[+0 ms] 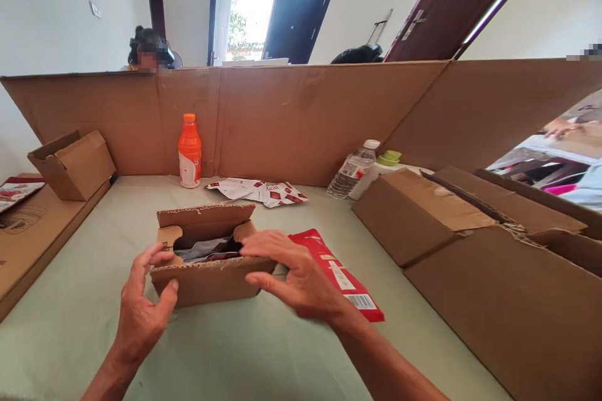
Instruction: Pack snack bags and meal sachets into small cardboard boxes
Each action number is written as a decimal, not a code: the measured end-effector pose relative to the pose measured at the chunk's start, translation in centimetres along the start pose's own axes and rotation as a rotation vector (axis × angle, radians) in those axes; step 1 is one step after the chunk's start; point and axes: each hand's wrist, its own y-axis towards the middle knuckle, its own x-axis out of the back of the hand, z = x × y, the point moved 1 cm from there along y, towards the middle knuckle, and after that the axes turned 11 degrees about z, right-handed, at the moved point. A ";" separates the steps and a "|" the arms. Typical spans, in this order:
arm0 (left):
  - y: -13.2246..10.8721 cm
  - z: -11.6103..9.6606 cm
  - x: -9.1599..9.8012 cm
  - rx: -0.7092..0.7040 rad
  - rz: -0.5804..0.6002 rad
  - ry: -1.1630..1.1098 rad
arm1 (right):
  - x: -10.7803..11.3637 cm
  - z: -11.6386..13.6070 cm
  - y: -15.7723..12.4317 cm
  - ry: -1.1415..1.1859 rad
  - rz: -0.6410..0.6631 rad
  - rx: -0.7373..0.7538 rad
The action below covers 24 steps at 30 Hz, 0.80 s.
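A small brown cardboard box [207, 285] stands on the table in front of me with its top flaps up. Grey and dark packets [207, 250] show inside it, partly hidden by the front wall. My left hand [145, 301] is at the box's left front corner, fingers spread, the thumb in front of the wall. Over the right end reaches my right hand [294, 269], slightly blurred, fingers stretched out and thumb apart; whether it presses on the cardboard I cannot tell. Beneath and beyond the right hand lies a red packet [341, 276] with a white barcode label.
Behind the box are white-and-red sachets [258, 190], an orange bottle [189, 153] and a tilted clear bottle [352, 170]. Larger cardboard boxes [508, 307] stand right; another open box [78, 166] stands left. A cardboard screen [301, 119] closes the back. A person [148, 50] is beyond it.
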 end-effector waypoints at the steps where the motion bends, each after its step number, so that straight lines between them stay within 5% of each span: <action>1: -0.1 0.1 0.1 -0.047 0.024 -0.009 | 0.2 0.4 -0.3 0.042 0.049 0.039; 4: -0.1 0.4 0.4 -0.222 0.069 0.002 | 1.3 0.9 -0.7 0.235 0.215 0.073; 9: -0.3 0.4 0.4 -0.335 0.081 -0.012 | 2.8 0.3 1.9 0.419 0.508 -0.197; 16: -1.3 0.6 0.1 -0.255 0.074 0.004 | -1.0 1.6 8.8 -0.092 0.764 -0.051; 20: -1.4 0.6 0.1 -0.246 0.077 -0.030 | -3.2 2.8 10.6 -0.295 0.929 0.040; 24: -1.0 0.7 -0.1 -0.232 0.059 -0.053 | -4.1 3.2 11.7 -0.387 1.024 -0.033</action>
